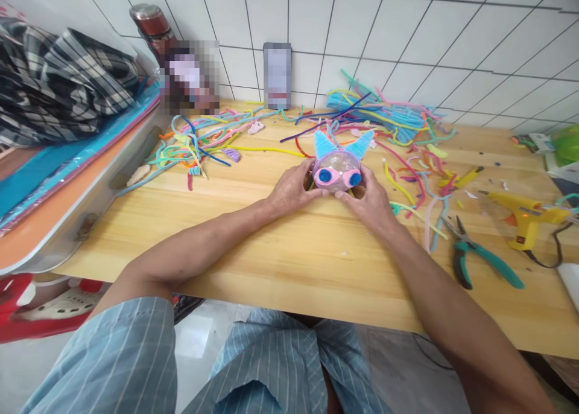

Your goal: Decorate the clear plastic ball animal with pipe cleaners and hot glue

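Between my two hands is a small craft figure [338, 163] with a clear rounded body, pink-rimmed blue eyes and two pointed light-blue ears. My left hand [294, 187] grips its left side, the thumb lying along the lower edge. On the opposite side my right hand [368, 200] holds it the same way. Some of the fingers are hidden behind the figure. Right behind it lie loose pipe cleaners [337, 124] in many colours.
More pipe cleaners [194, 142] lie at the left, and a light-blue bundle [384, 115] at the back. Pliers [484, 257] and a yellow glue gun [525, 218] rest at the right. A phone [277, 76] leans on the tiled wall. A plastic bin [97, 206] stands left, near a flask [154, 28].
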Demonstrator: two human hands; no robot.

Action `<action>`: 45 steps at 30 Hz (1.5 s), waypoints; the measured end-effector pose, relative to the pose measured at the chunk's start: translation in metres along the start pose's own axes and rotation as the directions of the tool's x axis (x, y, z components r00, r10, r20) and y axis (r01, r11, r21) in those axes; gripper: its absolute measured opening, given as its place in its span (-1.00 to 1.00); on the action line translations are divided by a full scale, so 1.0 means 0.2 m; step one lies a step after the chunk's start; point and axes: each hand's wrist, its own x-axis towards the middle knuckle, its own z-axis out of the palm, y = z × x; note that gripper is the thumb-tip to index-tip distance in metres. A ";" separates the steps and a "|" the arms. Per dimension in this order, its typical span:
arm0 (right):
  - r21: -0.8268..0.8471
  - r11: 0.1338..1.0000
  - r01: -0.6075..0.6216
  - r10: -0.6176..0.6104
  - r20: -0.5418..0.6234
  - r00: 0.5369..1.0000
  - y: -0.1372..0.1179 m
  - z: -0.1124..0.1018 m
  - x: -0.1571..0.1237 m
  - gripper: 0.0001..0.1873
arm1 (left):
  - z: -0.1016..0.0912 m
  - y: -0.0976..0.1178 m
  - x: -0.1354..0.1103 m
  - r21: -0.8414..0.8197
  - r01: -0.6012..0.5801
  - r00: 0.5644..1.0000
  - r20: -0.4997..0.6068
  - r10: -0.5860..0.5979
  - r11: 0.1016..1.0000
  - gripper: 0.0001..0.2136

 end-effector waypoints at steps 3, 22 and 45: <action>0.005 1.000 -0.005 0.005 -0.003 1.000 0.01 0.00 0.00 0.00 | 0.00 0.00 0.01 0.013 0.009 1.000 0.012 -0.010 1.000 -0.14; 0.021 0.994 -0.104 0.105 -0.035 0.994 0.03 -0.03 -0.07 0.05 | 0.01 -0.05 0.00 0.041 -0.013 0.993 0.118 0.008 0.999 0.04; -0.147 0.982 -0.122 0.120 -0.019 0.993 0.10 -0.09 -0.14 -0.01 | 0.00 0.06 -0.03 -0.100 0.000 0.993 0.117 0.012 0.995 -0.25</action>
